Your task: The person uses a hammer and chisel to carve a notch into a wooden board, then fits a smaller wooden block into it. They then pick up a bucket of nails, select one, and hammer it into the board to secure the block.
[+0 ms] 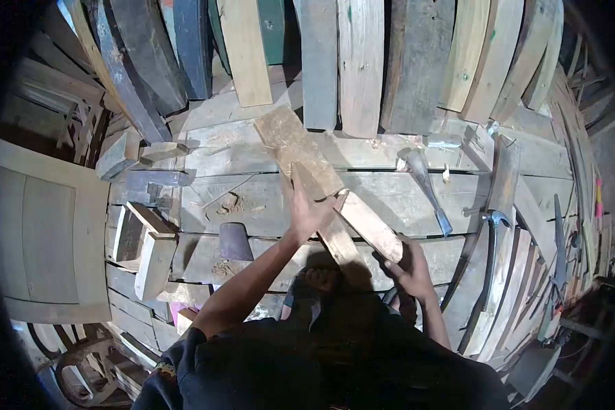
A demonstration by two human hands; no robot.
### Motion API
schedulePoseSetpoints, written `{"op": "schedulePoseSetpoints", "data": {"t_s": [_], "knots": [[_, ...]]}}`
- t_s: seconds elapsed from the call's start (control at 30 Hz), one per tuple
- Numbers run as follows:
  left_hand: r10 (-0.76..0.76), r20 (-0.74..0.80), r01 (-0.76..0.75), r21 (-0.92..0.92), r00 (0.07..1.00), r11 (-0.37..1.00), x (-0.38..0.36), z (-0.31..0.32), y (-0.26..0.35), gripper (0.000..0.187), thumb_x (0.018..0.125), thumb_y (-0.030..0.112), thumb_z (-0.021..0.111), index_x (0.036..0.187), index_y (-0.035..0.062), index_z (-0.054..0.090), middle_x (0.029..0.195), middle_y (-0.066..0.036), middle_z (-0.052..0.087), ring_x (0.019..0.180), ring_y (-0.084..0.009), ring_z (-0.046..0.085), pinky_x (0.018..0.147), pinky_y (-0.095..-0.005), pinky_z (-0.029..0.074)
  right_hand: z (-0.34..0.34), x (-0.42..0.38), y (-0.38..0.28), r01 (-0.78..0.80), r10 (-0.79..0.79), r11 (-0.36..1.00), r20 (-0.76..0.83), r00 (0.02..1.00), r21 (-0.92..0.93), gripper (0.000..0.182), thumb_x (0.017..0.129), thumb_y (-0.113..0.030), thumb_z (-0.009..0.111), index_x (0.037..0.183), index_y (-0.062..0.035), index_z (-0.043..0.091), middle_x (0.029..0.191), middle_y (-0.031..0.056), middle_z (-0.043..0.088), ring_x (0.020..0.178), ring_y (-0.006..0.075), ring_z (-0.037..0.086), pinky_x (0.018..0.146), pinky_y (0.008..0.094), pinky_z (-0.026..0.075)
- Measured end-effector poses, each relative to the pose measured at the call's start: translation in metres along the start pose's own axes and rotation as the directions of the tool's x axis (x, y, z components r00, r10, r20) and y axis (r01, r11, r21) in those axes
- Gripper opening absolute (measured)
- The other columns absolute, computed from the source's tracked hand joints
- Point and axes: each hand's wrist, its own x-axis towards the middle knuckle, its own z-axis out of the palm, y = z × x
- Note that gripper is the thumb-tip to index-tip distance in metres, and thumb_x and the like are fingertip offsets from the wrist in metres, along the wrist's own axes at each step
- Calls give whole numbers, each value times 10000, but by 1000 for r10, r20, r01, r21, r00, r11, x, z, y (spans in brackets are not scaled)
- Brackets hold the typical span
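My left hand (311, 213) presses on the near end of a wide, rough brown board (297, 147), its fingers along the board's left edge and its thumb reaching across to a paler wooden block (370, 227). The far end of that block is close to the board, tilted toward my right side. Fingers of my right hand (411, 270) wrap the block's near end. Under both pieces runs another narrow length of wood (342, 246), reaching back toward my body. A bare foot (321, 279) shows in shadow close to it.
Upright planks (360, 68) line the back. On the slatted platform lie a blue-tipped tool (430, 191), a claw hammer (497, 219) on timber at right, a purplish piece (236, 241), and wood shavings (232, 203). A small wooden frame (147, 239) stands left, beside a panelled door (48, 232).
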Motion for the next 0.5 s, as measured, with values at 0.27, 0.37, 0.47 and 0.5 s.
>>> {"op": "schedulePoseSetpoints", "data": {"t_s": [0.27,0.37,0.47,0.5], "knots": [[12,72,2,-185,997,983,8,-4,5,1192,706,201,869,1657,-72,204,1630,-402,207,1538,-533,277,1283,-541,279,-4,8,-6,19,-16,998,46,999,-65,734,861,-148,879,1498,-37,530,1417,254,599,1354,443,557,1177,505,421],[35,28,-36,25,999,999,8,-4,-5,1176,692,195,862,1655,-61,238,1601,-381,251,1509,-504,331,1264,-513,320,0,6,-10,-7,10,996,35,999,-86,738,861,-143,877,1503,-36,528,1431,250,593,1366,440,547,1182,502,418],[39,56,-40,20,998,999,7,-10,-5,1193,687,198,873,1662,-30,225,1586,-380,268,1484,-532,350,1249,-531,342,-1,6,-5,9,-7,999,36,999,-53,734,861,-131,879,1500,-34,530,1432,244,590,1381,434,538,1183,497,418],[104,41,-105,23,994,994,8,-12,-7,1199,684,209,891,1663,-4,233,1574,-382,284,1481,-542,355,1234,-581,346,-1,4,-7,16,-14,999,34,999,-51,734,861,-129,879,1499,-34,530,1427,242,592,1381,435,538,1183,495,418]]}}
